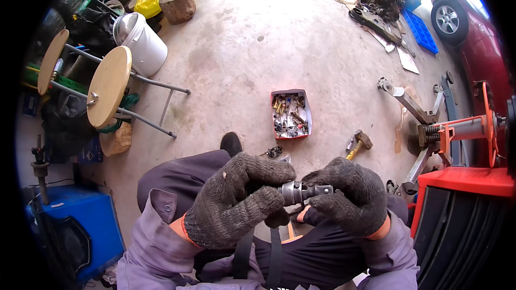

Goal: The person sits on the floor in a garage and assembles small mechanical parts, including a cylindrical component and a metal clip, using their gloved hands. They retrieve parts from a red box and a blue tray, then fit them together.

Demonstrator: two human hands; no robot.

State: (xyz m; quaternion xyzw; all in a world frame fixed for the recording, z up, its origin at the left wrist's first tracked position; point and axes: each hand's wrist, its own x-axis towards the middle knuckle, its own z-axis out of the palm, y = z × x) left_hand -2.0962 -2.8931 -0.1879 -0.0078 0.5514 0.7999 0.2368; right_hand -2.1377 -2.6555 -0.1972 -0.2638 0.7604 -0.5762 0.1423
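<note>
My left hand (236, 198), in a dark knitted glove, pinches one end of a short cylindrical metal part (293, 193) between thumb and fingers. The part has a thick ribbed body and a narrower shaft with a hole near its tip. My right hand (352, 196), gloved the same way, closes around the shaft end from the other side. I hold the part level above my lap. Just beyond my hands, a hammer (359, 145) with a yellow handle and a small dark metal part (274, 152) lie on the concrete floor.
Farther ahead stands an open box (291, 114) of small metal parts. To the left are a folding stool (110, 86), a white bucket (141, 43) and a blue case (80, 231). An orange-handled jack (457, 129), a red cabinet (467, 182) and a red car (484, 70) stand right.
</note>
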